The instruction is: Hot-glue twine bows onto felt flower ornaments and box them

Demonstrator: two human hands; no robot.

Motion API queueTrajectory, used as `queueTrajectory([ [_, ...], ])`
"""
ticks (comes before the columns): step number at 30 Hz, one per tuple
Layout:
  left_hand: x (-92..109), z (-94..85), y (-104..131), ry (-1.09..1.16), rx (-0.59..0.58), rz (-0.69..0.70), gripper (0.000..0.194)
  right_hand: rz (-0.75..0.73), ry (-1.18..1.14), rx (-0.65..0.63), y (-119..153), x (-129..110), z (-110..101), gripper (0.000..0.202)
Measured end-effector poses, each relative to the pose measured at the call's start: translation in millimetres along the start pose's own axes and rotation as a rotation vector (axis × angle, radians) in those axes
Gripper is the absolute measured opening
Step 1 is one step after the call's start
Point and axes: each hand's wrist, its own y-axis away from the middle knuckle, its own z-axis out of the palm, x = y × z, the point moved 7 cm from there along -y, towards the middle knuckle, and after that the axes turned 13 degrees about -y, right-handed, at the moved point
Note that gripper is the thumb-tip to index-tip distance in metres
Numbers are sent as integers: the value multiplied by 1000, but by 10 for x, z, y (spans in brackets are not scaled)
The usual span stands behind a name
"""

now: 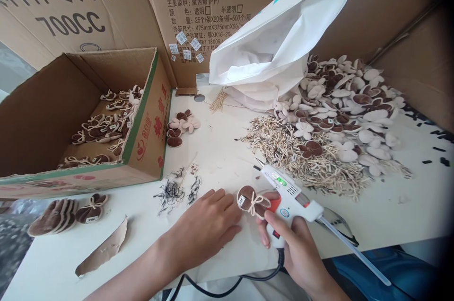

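My right hand is wrapped around the handle of a white hot glue gun, its nozzle pointing up and left and a glue stick out of its back. By the right thumb and fingers is a small brown bow-shaped felt piece with pale edging, a tied cord and a white label; the thumb seems to press on it. Just left of that piece, my left hand is low over the table, back up, fingers curled together. Its fingertips are hidden, so anything in them cannot be seen.
Finished bow pieces lie in an open cardboard box at left. Pale felt pieces and short cords are heaped at right under a white bag. Dark thread scraps, torn cardboard and a black cable are nearer.
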Motion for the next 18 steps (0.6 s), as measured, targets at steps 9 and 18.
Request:
queueTrajectory([
  [9,25,-34,18,-48,7,-3,18,20,38,-23,-4,18,-19,30],
  [18,41,-24,38,-106,47,-9,23,-7,45,-14,-9,0,-9,32],
])
